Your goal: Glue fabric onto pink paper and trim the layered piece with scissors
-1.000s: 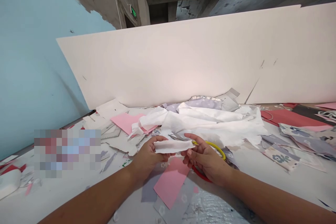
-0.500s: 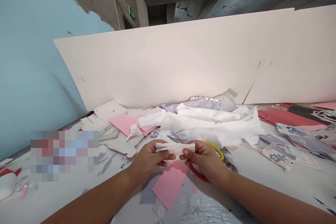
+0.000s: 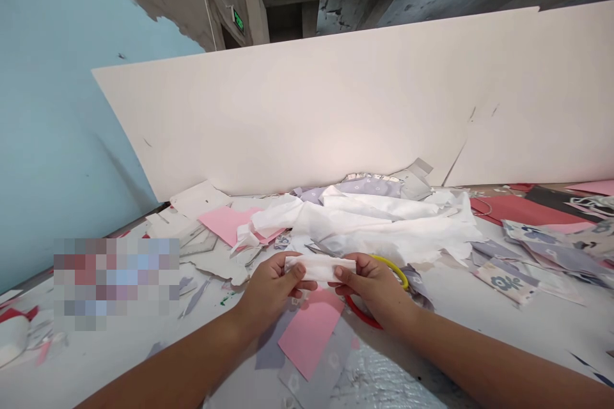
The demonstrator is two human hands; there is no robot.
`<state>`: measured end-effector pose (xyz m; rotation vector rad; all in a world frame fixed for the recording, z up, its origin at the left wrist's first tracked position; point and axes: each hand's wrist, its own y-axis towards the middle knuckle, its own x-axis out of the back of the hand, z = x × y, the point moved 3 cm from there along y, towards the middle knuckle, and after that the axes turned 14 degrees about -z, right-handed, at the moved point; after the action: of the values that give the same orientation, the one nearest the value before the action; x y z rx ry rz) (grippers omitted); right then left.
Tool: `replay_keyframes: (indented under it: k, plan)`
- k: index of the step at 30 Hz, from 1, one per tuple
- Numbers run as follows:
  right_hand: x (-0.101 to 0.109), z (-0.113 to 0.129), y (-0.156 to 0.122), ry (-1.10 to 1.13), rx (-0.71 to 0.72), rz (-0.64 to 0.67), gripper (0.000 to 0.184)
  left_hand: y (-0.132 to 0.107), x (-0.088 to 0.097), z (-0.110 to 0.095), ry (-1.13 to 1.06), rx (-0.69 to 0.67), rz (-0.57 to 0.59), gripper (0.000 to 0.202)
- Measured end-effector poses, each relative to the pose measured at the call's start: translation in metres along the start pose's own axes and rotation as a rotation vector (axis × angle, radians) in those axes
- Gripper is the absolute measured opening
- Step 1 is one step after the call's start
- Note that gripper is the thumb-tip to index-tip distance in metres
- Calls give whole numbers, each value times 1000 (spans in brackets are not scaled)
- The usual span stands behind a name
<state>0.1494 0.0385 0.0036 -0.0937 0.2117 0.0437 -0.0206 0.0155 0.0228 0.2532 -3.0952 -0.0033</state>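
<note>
A small folded strip of white fabric [image 3: 320, 266] is held between both hands just above the table. My left hand [image 3: 269, 289] pinches its left end with thumb and fingers closed. My right hand [image 3: 371, 285] pinches its right end the same way. Below the strip a pink paper sheet [image 3: 309, 332] lies on grey patterned fabric. Under my right hand sit a yellow ring [image 3: 396, 269] and a red ring [image 3: 361, 314], partly hidden by the hand.
A heap of white cloth [image 3: 378, 223] lies behind the hands, with lilac printed fabric [image 3: 369, 188] beyond it. A large white board [image 3: 336, 102] leans at the back. Pink paper [image 3: 224, 223], red sheets [image 3: 522, 211] and floral fabric scraps [image 3: 513, 281] litter the table.
The hands have drawn closer together on the white strip, so it looks shorter and more tightly folded. The view has shifted slightly.
</note>
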Motion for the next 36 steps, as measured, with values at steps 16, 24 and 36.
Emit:
replay_keyframes:
  k: [16,24,36]
  plan:
    - [1,3,-1,-23,37,-73,29,3,5,-1,-15,-21,-17,42]
    - [1,4,-2,-19,13,-78,26,3,4,-3,114,-51,-38,26]
    - [1,12,-3,54,-21,-78,23,7,10,-10,117,-127,-165,22]
